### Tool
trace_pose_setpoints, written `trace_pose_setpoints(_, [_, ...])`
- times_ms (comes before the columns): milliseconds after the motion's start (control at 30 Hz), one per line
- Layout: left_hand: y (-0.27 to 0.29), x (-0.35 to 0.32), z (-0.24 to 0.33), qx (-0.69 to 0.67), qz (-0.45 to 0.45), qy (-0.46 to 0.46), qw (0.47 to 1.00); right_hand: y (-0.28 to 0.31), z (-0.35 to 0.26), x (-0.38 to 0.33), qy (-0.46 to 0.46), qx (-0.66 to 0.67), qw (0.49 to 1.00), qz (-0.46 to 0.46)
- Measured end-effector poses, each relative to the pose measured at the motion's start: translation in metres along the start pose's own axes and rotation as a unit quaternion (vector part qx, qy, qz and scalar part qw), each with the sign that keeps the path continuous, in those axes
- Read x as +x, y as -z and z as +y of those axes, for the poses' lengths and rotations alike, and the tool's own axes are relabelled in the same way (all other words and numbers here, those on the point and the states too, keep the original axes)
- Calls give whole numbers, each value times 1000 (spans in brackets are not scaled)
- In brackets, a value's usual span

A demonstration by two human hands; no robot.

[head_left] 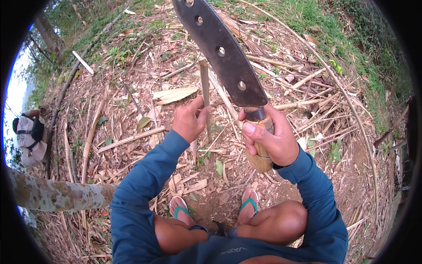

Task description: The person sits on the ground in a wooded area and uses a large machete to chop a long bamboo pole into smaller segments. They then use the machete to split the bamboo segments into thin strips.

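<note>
My right hand (272,136) is wrapped round the wooden handle of a machete (224,57), with the thumb on the near side just below the dark collar. Its broad dark blade has several round holes in a row and rises up and to the left, past the top edge of the view. My left hand (191,119) pinches a narrow, flat wooden strip (205,83) between thumb and fingers. The strip stands roughly upright beside the blade, apart from my right hand. Its lower end reaches down toward the littered ground.
Dry leaves, chips and cut sticks (303,79) litter the ground. A mottled trunk (66,191) juts in at the left, near my left elbow. A long curved pole (347,94) lies at the right. A bag (31,136) sits at far left. My sandalled feet (181,209) are close below.
</note>
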State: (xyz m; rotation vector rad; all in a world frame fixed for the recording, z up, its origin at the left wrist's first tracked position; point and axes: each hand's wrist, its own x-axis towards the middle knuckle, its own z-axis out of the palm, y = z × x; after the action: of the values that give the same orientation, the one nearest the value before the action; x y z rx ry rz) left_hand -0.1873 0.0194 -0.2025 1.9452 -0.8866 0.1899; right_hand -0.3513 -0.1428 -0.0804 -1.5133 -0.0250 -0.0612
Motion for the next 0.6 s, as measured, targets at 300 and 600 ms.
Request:
trace_pose_setpoints(300, [-7,-10,-12,3,1,2,1000,-4,5,-4,-8,-95,995,16])
trace_pose_setpoints(600, [112,81,120,227,240,-319,889,14,-8,1,-48,-94,994,18])
